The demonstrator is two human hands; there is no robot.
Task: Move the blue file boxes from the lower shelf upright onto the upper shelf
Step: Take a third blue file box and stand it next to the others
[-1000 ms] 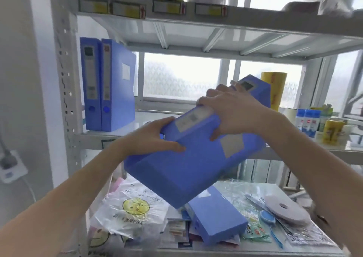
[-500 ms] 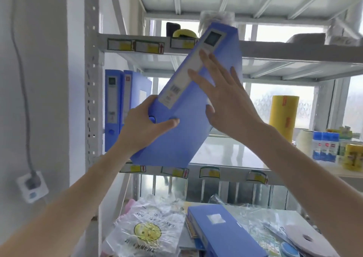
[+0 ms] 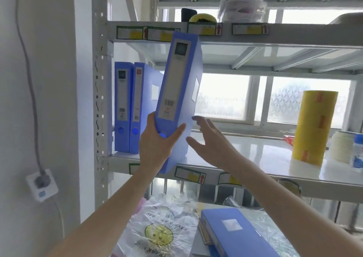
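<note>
Blue file box [image 3: 179, 99]: held nearly upright at the upper shelf [image 3: 255, 150] edge, clamped at its lower spine by the left hand [image 3: 157, 144]; right hand [image 3: 208, 139] spread beside it, contact uncertain; judged rigid, light, smooth-sided; best gripped low across spine.

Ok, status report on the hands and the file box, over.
Left hand gripping file box at its base, near upright. Right hand open beside it. Two boxes already standing on upper shelf; space beside them free.

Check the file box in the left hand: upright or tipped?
Nearly upright: the file box leans slightly right at the top, left hand gripping its base.
</note>
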